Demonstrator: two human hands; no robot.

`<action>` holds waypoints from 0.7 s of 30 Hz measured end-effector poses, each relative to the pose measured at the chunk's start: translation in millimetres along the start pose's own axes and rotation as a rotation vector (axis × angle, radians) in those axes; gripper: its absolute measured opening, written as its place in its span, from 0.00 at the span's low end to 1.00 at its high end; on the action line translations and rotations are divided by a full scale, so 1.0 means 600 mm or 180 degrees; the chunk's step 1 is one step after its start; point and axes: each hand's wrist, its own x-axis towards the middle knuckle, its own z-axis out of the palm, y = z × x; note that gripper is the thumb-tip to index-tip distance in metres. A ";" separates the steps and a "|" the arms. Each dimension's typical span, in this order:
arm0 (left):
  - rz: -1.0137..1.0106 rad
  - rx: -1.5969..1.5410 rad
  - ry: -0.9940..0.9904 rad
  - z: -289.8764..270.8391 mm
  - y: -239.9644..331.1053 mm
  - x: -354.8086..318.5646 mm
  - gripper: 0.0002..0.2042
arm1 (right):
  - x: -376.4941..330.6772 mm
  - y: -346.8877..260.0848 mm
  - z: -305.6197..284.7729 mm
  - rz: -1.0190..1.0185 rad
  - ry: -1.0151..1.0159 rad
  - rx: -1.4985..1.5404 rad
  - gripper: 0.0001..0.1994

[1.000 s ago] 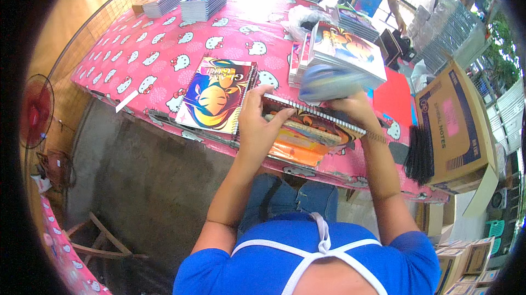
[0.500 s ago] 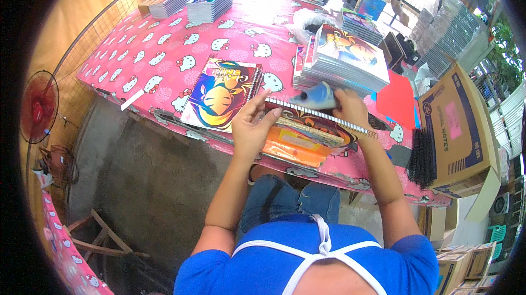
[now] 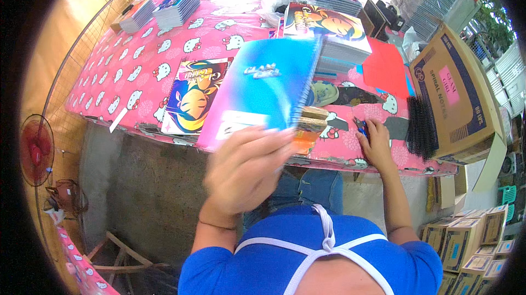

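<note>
left hand (image 3: pixel 246 172) fingers gripping blue spiral notebook (image 3: pixel 263 89) | right hand (image 3: pixel 377 144) fingers curled, grip unclear

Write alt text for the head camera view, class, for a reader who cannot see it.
A person's left hand lifts a blue and pink spiral notebook above a table with a pink patterned cloth. Their right hand rests on the table near a bundle of black binding coils. Other notebooks lie on the table, and a cardboard box sits at the right.
</note>
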 end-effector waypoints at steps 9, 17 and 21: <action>-0.0776 -0.0621 -0.0053 0.109 -0.036 -0.084 0.11 | 0.011 -0.206 -0.151 -0.0979 -0.0067 0.2146 0.22; -0.0652 -0.0580 0.0123 0.109 -0.039 -0.088 0.11 | 0.025 -0.220 -0.147 0.0050 -0.1619 0.3618 0.18; -0.0553 -0.0552 0.0228 0.112 -0.046 -0.084 0.12 | 0.019 -0.219 -0.132 0.0294 -0.1485 0.4106 0.18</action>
